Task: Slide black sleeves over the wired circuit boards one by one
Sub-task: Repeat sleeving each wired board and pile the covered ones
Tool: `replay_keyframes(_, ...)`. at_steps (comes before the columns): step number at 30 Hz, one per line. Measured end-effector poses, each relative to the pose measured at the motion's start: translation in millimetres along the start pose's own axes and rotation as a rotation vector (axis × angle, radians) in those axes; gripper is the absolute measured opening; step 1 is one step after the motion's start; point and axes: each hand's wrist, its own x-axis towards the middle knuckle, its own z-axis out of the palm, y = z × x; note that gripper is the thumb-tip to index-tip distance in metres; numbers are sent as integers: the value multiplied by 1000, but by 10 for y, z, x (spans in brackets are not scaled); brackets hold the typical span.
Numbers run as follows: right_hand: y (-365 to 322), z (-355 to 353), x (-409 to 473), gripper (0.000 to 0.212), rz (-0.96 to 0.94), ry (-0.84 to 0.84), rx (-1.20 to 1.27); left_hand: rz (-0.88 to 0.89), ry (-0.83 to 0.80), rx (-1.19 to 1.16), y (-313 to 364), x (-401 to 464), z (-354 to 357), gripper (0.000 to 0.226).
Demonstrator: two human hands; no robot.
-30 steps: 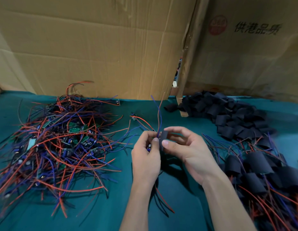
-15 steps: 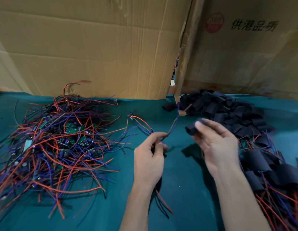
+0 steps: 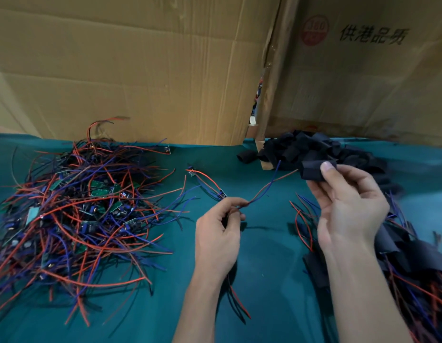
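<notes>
1. The black sleeve (image 3: 313, 170) sat pinched between the thumb and fingers (image 3: 327, 167) of the right hand (image 3: 348, 209), held up above the table (image 3: 264, 280) just in front of the loose sleeve pile (image 3: 321, 151).
2. The left hand (image 3: 218, 233) had its fingers curled round a wired circuit board; the board itself was mostly hidden in the fist, and only its red and blue wires (image 3: 264, 189) showed, reaching up toward the sleeve.
3. The wire tips lay just short of the sleeve's mouth, so this sleeve was judged not yet threaded on.
4. Done so far, as far as could be seen: a heap of sleeved boards (image 3: 412, 256) lay by the right forearm, with wires trailing out of them.
5. Left to do: a large tangle of bare boards (image 3: 79, 209) covered the left of the table, and it looked bigger than the finished heap, so well over half the work probably remained.
6. One stray wired board (image 3: 205, 180) lay apart between the tangle and the hands.
7. Room for moving: a strip of green table lay open between the two heaps, where the hands worked.
8. Cardboard walls (image 3: 140, 70) closed the far edge, just behind both piles, so reach beyond them was blocked.
</notes>
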Motion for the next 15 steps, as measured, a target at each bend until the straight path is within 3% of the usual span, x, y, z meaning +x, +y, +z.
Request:
replay_keyframes(6,-18,66,-56,22,-117,-87,-70,23,5,47,13,-7,-3,29)
replay_keyframes(15,40,110,-107,19,-196,-214,-136,57,4,132,10,-20,8,30)
